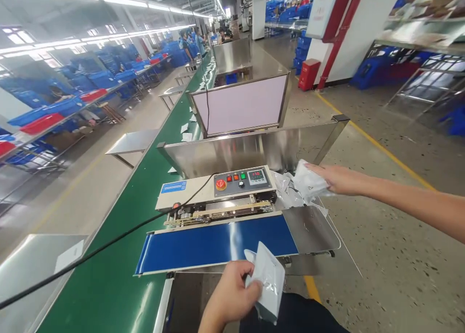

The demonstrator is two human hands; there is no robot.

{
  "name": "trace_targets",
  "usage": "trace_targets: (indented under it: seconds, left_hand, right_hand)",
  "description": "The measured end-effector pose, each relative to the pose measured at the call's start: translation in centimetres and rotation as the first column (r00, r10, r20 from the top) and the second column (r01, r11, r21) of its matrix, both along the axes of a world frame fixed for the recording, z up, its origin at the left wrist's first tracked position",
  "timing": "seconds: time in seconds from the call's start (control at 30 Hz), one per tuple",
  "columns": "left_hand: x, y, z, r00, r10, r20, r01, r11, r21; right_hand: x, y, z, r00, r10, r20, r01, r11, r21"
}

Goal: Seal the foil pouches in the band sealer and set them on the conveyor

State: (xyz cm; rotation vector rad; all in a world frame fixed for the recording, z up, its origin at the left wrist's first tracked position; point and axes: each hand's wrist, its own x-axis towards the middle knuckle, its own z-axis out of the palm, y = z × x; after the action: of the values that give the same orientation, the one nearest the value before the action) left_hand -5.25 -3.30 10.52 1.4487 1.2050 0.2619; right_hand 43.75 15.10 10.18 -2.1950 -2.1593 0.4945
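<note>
My left hand (234, 292) is closed around a white plastic packet (271, 284), thumb on its near face, just in front of a band sealing machine (214, 190). Out to the right, my right hand (332, 178) grips a white plastic bag (308, 180) beside the machine's right end. More crumpled clear and white bags (286, 190) lie under and next to it. The sealer has a red knob, lit buttons and a digital display (257, 175). Its blue conveyor belt (221, 241) runs below the sealing rail, and a metal plate (312, 229) extends from the right end.
A long green conveyor (105, 270) runs along the left, with small white packets (187, 137) farther up. A metal panel (250, 151) stands behind the sealer. A black cable (134, 231) crosses the front left. Metal side tables (132, 141) stand left of the conveyor; people work far back.
</note>
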Motion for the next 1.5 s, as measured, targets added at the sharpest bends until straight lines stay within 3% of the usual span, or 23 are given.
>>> trace_targets:
  seconds: [0.03,0.1,0.23,0.37,0.47,0.67,0.73,0.8,0.9,1.0,1.03,1.07,1.13,1.17,1.23,1.3,1.5]
  left_hand:
    - [0.8,0.5,-0.2,0.999,-0.039,-0.006,0.039,0.999,-0.001]
    - [1.9,1.5,-0.6,0.994,-0.112,-0.008,0.112,0.994,-0.007]
    - [3.5,3.7,-1.3,0.98,-0.197,0.043,0.198,0.979,-0.037]
    - [5.2,5.7,-1.1,0.956,-0.283,0.074,0.288,0.956,-0.052]
    - [6.3,6.3,-0.5,0.964,-0.235,0.126,0.244,0.968,-0.065]
    - [8.5,6.4,-0.7,0.948,-0.151,0.279,0.201,0.966,-0.161]
    - [9.6,6.3,-1.2,0.953,-0.114,0.281,0.168,0.97,-0.175]
    - [10.7,6.2,-1.5,0.965,-0.063,0.254,0.114,0.975,-0.191]
    - [12.7,6.0,-1.7,0.968,0.02,0.251,0.04,0.972,-0.23]
    - [14.5,5.8,-1.5,0.955,0.107,0.276,-0.032,0.964,-0.263]
    - [15.0,5.7,-1.3,0.951,0.13,0.28,-0.053,0.962,-0.267]
    - [15.5,5.6,-1.2,0.948,0.149,0.282,-0.071,0.96,-0.27]
    - [16.4,5.5,-1.0,0.943,0.192,0.273,-0.113,0.953,-0.281]
    - [16.8,5.4,-1.0,0.94,0.213,0.265,-0.134,0.948,-0.288]
    - [17.5,5.3,-0.9,0.936,0.252,0.247,-0.173,0.938,-0.302]
    - [18.0,5.2,-0.9,0.931,0.277,0.238,-0.198,0.93,-0.308]
    - [19.2,5.6,-1.3,0.926,0.302,0.228,-0.217,0.917,-0.334]
  right_hand:
    - [-0.1,1.6,-0.3,0.988,0.134,0.079,-0.13,0.99,-0.054]
    - [-0.8,4.7,-1.4,0.899,0.406,0.164,-0.378,0.908,-0.179]
    - [-3.4,9.7,-5.3,0.718,0.69,0.092,-0.658,0.716,-0.234]
    - [-6.1,12.6,-9.6,0.548,0.831,0.093,-0.819,0.556,-0.14]
    - [-7.2,13.2,-11.3,0.433,0.882,0.186,-0.896,0.444,-0.017]
    - [-5.1,12.2,-11.2,0.36,0.856,0.372,-0.931,0.301,0.209]
    - [-3.8,11.8,-10.8,0.363,0.855,0.369,-0.924,0.28,0.259]
    - [-2.5,11.2,-10.3,0.434,0.845,0.313,-0.888,0.344,0.305]
    - [-0.4,9.3,-9.9,0.666,0.73,0.154,-0.715,0.565,0.413]
    - [1.8,5.6,-10.7,0.902,0.399,-0.162,-0.272,0.82,0.504]
    - [2.4,4.1,-11.4,0.925,0.221,-0.309,-0.055,0.884,0.465]
    - [3.0,2.4,-12.2,0.897,0.021,-0.441,0.161,0.914,0.371]
    - [3.8,-0.9,-13.9,0.752,-0.321,-0.576,0.462,0.88,0.112]
    - [3.9,-2.5,-14.8,0.686,-0.423,-0.592,0.522,0.853,-0.004]
    - [3.4,-4.8,-16.1,0.629,-0.487,-0.606,0.504,0.849,-0.159]
    - [1.9,-5.8,-16.8,0.616,-0.453,-0.645,0.402,0.884,-0.237]
    - [-2.6,-2.0,-15.5,0.626,-0.291,-0.724,0.178,0.957,-0.23]
